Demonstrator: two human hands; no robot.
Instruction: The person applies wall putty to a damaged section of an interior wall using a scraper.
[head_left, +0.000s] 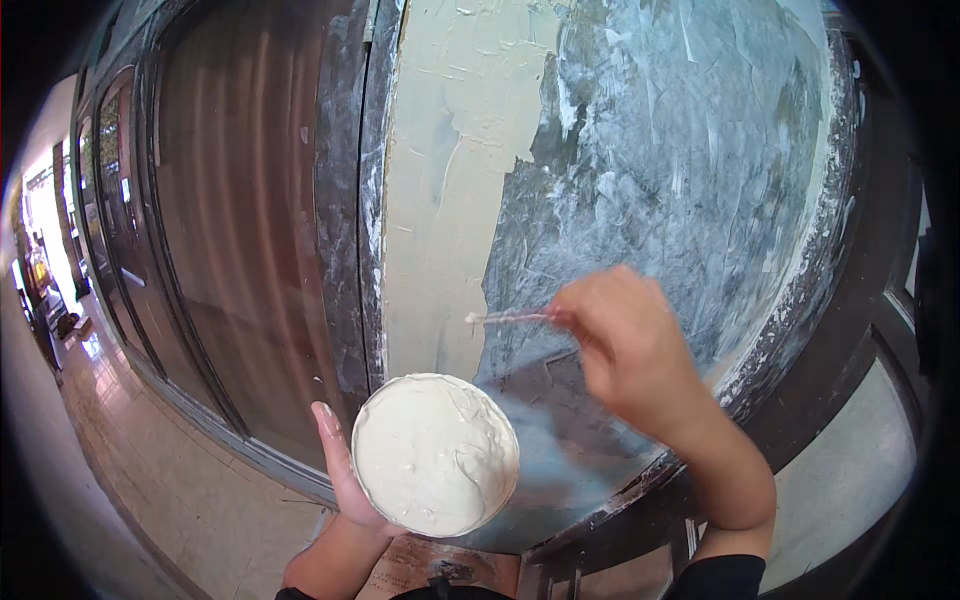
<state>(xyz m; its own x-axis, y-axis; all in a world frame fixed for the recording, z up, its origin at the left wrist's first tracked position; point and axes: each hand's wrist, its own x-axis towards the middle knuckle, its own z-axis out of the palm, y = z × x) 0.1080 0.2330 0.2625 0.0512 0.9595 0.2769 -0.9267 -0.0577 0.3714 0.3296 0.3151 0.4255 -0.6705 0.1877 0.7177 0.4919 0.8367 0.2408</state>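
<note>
My left hand [350, 490] holds up a round tub of cream-coloured putty [432, 455]. Its thumb, smeared white, stretches up along the tub's left side, and its other fingers are hidden underneath. Closed in a pinch, my right hand [625, 340] grips a thin putty spreader [515, 318], seen nearly edge-on and pointing left. A small blob of putty clings to the spreader's tip. Behind it stands a wall panel with a strip of cream putty [440, 200] down its left part. The panel's right part is a patchy grey-blue surface [660, 170]. Whether the spreader touches the wall I cannot tell.
Left of the panel is a dark-framed glass window [235, 220] with brown curtains behind it. A dark wooden door [890, 300] with pale panels is at the right. Tiled floor [170, 450] runs along the left, and a brown board [450, 567] lies below the tub.
</note>
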